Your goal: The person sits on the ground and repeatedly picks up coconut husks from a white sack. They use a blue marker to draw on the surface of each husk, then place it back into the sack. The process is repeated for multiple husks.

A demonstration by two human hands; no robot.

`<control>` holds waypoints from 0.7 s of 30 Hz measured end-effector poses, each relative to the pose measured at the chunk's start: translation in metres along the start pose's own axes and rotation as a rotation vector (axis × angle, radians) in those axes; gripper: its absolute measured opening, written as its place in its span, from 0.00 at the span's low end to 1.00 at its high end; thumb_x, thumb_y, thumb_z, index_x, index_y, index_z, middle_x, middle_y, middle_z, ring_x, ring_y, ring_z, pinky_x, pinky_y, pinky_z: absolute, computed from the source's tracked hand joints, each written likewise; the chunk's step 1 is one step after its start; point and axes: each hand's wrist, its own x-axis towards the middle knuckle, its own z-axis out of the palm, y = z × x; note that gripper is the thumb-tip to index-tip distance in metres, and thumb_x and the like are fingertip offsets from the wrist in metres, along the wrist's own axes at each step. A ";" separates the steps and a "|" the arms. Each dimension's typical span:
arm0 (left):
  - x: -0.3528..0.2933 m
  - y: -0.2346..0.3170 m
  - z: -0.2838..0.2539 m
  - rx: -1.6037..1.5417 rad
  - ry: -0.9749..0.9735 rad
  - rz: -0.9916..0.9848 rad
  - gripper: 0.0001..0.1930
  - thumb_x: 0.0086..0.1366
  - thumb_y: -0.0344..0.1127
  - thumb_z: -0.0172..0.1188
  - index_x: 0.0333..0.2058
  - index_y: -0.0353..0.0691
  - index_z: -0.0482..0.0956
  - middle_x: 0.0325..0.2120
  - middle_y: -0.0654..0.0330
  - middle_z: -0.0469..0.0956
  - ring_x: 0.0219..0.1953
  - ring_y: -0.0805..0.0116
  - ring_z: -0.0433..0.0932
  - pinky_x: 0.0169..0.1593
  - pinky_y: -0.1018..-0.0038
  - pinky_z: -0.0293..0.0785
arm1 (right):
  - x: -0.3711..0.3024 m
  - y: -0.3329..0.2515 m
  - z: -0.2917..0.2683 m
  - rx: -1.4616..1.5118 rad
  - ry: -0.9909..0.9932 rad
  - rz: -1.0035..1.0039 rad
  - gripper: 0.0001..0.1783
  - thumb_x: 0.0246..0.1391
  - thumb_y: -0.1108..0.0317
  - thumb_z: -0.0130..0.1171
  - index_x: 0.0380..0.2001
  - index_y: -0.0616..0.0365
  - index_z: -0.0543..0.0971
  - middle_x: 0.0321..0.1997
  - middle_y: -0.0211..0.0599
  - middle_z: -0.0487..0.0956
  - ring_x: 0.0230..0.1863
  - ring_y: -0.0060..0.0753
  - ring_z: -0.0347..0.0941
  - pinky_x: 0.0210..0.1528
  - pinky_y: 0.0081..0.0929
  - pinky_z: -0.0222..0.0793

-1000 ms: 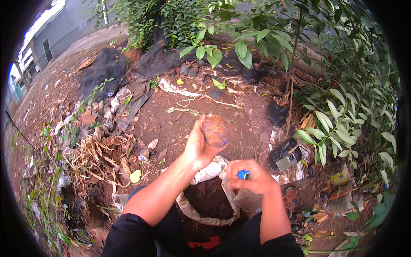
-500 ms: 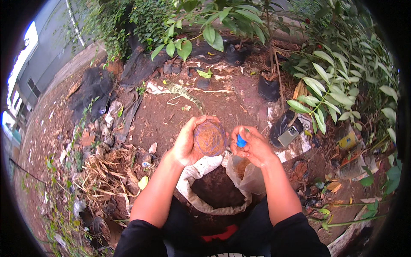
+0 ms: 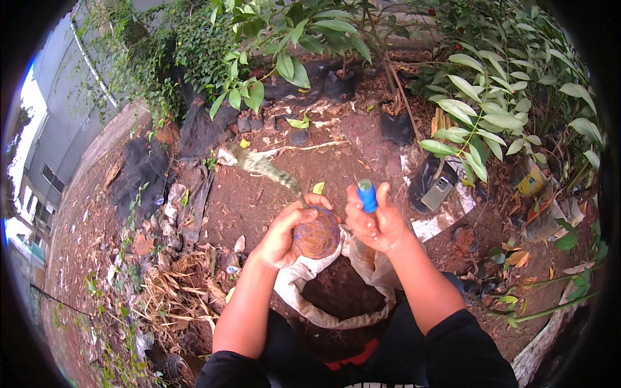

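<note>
My left hand is closed round a ball of brown fibre wound with bluish thread. From its top rises a long mottled green leaf, slightly blurred, leaning to the far left. To the right, my right hand grips a blue thread spool upright, its end poking out above the fingers. Any thread running between spool and ball is too thin to make out. Below both hands a white sack with a rolled rim holds dark soil. Beside it, partly behind my right wrist, is a clear plastic bag with brown stuff inside.
A phone rests on a black plastic bag at the right. Black planting bags stand farther back under leafy branches. Dry stalks and litter lie at the left, near black netting.
My right hand has turned and risen, so the spool now stands upright and higher. The ball has moved slightly down in my left hand, and more of the leaf shows.
</note>
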 end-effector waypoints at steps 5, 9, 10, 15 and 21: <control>0.009 -0.022 -0.011 0.289 0.128 -0.072 0.16 0.72 0.41 0.56 0.53 0.39 0.75 0.46 0.58 0.79 0.49 0.68 0.80 0.52 0.67 0.78 | 0.004 -0.015 0.020 -0.539 0.609 -0.034 0.15 0.64 0.57 0.66 0.33 0.53 0.72 0.20 0.24 0.71 0.16 0.17 0.64 0.16 0.18 0.55; 0.022 -0.047 -0.008 0.194 0.330 -0.101 0.15 0.76 0.41 0.50 0.53 0.38 0.71 0.49 0.57 0.77 0.52 0.70 0.77 0.55 0.69 0.76 | 0.009 0.010 0.031 -1.141 0.673 -0.060 0.09 0.60 0.66 0.69 0.33 0.55 0.78 0.22 0.24 0.77 0.21 0.16 0.71 0.23 0.21 0.64; 0.026 -0.055 -0.009 0.117 0.383 -0.093 0.15 0.76 0.41 0.49 0.53 0.38 0.70 0.49 0.57 0.77 0.51 0.70 0.77 0.55 0.69 0.77 | 0.009 0.019 0.032 -1.257 0.583 -0.151 0.10 0.59 0.64 0.69 0.33 0.56 0.79 0.22 0.28 0.78 0.22 0.19 0.72 0.24 0.24 0.65; 0.039 -0.058 -0.042 -0.482 0.293 -0.155 0.23 0.79 0.51 0.46 0.49 0.33 0.74 0.38 0.48 0.82 0.37 0.55 0.84 0.45 0.58 0.83 | 0.003 0.062 0.066 -1.591 0.166 -0.111 0.11 0.57 0.63 0.68 0.37 0.58 0.81 0.29 0.53 0.82 0.33 0.54 0.83 0.37 0.46 0.74; 0.012 -0.011 -0.016 -0.562 0.255 0.026 0.29 0.77 0.53 0.49 0.62 0.33 0.67 0.58 0.45 0.74 0.61 0.48 0.75 0.67 0.45 0.70 | 0.008 0.067 0.047 -1.682 0.271 -0.004 0.14 0.55 0.61 0.72 0.36 0.59 0.81 0.27 0.51 0.82 0.32 0.55 0.82 0.35 0.43 0.74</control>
